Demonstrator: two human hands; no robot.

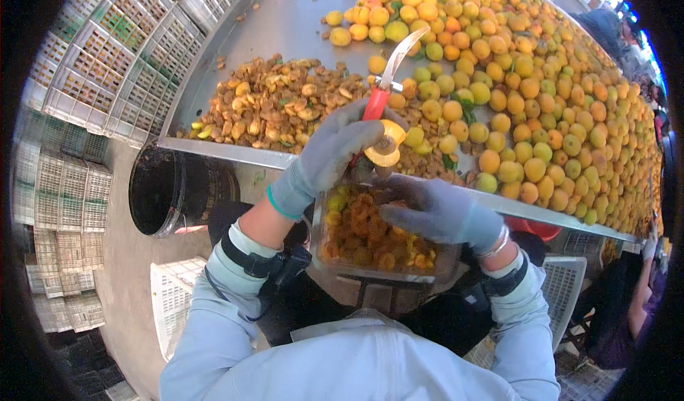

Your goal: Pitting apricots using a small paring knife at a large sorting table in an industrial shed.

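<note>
While the left hand grips a red-handled knife and a cut fruit above the tray, the right hand, fingers parted, is over it.

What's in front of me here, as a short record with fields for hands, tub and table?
Left hand: gloved, around a red-handled curved knife, split fruit at its thumb
Right hand: gloved, over the clear tub
Tub contents: orange fruit pieces
Metal table: brown pile, apparently pits, left; whole fruit right
Floor, left: black bucket, white crates
</note>
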